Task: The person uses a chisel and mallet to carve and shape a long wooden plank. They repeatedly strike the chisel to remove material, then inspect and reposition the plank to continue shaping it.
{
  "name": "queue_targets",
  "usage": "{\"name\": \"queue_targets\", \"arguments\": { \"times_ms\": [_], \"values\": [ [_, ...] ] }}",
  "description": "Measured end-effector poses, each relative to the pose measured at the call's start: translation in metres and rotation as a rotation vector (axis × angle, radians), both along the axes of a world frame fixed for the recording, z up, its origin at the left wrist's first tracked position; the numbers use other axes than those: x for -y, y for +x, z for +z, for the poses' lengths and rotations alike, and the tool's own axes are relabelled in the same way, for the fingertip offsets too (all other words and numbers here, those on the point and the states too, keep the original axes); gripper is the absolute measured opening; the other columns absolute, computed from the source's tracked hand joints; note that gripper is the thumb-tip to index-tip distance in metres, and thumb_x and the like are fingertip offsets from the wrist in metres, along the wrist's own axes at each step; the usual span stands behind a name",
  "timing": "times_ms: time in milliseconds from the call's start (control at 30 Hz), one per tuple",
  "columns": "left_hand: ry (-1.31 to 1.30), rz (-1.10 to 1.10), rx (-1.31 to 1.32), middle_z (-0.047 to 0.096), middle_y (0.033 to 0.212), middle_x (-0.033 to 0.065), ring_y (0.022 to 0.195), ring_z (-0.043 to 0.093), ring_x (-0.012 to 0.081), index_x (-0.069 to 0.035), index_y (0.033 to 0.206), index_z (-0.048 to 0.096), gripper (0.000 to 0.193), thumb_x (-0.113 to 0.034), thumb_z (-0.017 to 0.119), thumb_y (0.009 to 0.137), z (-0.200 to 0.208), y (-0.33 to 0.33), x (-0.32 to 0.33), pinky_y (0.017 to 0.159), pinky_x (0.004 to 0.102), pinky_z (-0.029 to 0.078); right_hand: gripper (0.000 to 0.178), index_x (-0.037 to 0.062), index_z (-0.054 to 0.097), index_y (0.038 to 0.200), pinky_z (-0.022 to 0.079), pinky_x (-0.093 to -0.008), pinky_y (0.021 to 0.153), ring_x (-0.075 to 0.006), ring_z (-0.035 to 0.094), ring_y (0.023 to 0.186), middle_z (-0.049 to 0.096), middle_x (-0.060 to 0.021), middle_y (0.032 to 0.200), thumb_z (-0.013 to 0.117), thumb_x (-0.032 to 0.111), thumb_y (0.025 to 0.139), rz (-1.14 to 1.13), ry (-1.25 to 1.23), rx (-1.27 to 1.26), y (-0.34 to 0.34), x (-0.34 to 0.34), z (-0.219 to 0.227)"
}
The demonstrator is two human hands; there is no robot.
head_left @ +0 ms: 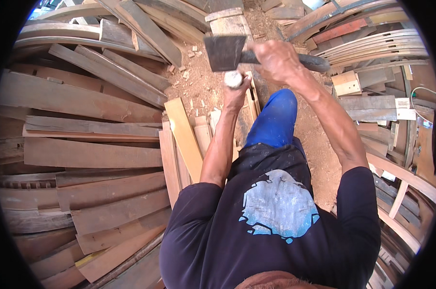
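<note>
Above the work, my right hand [278, 60] is closed round the dark handle of a mallet [224, 53] with a broad, dark, block-like head. The mallet's head hangs just beyond my left hand [236, 95], and my right hand is slightly blurred. My left fist grips an upright chisel [234, 80], its round, pale, battered handle end facing up. The chisel's blade is hidden below the fist. Beside the left hand shows a narrow pale wooden piece [252, 98], partly covered by my hand and my blue-clad knee.
Stacked brown boards [92, 151] fill the left side, with a yellowish plank [184, 137] leaning near my left forearm. Wood chips and sawdust [198, 82] cover the ground ahead. Curved slats [372, 48], short offcuts [347, 83] and a wooden frame [398, 198] lie to the right.
</note>
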State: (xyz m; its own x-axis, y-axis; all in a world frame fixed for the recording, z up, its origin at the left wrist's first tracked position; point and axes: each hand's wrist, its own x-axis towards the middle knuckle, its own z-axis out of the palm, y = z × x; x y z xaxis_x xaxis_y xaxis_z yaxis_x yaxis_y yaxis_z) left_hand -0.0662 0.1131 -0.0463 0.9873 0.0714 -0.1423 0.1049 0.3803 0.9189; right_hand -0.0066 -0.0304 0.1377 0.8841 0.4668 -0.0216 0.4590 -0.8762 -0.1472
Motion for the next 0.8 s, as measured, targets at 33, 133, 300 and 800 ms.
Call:
{"name": "queue_targets", "arguments": {
  "times_ms": [33,133,300,800],
  "values": [
    [-0.041,-0.024,0.034,0.065,0.090,-0.0004,0.081,0.062,0.0083,-0.009,0.102,0.063,0.028,0.006,0.077,0.083,-0.002,0.001,0.002,0.069,0.0252,0.054,0.022,0.0010,0.069,0.108,0.053,-0.0369,0.049,-0.0230,0.064,0.055,0.063,-0.0120,0.061,0.062,0.003,0.087,0.021,0.139,0.112,-0.008,0.000,0.008],
    [-0.070,-0.041,0.042,0.066,0.091,-0.0007,0.081,0.063,0.0086,-0.009,0.100,0.062,0.029,0.006,0.078,0.082,0.002,0.011,0.011,0.071,0.0240,0.053,0.017,0.0035,0.067,0.102,0.060,-0.0435,0.064,-0.0314,0.073,0.070,0.070,-0.0203,0.073,0.058,0.005,0.087,-0.067,0.109,-0.014,-0.016,0.003,0.029],
    [0.159,-0.076,0.042,0.067,0.086,-0.0018,0.074,0.061,0.0077,-0.008,0.094,0.066,0.020,0.002,0.079,0.083,0.006,0.023,0.015,0.065,0.0253,0.051,0.020,0.0030,0.067,0.102,0.059,-0.0431,0.063,-0.0312,0.073,0.072,0.070,-0.0205,0.075,0.063,0.008,0.084,-0.107,-0.015,-0.069,-0.008,0.029,-0.012],
    [-0.266,0.037,0.069,0.068,0.092,0.0036,0.081,0.068,0.0150,-0.008,0.101,0.065,0.027,0.009,0.076,0.083,-0.006,0.027,-0.015,0.077,0.0317,0.058,0.042,-0.0079,0.068,0.107,0.055,-0.0443,0.069,-0.0331,0.072,0.073,0.070,-0.0241,0.077,0.073,0.025,0.080,-0.181,0.504,0.022,-0.025,0.019,0.047]
  ]
}}
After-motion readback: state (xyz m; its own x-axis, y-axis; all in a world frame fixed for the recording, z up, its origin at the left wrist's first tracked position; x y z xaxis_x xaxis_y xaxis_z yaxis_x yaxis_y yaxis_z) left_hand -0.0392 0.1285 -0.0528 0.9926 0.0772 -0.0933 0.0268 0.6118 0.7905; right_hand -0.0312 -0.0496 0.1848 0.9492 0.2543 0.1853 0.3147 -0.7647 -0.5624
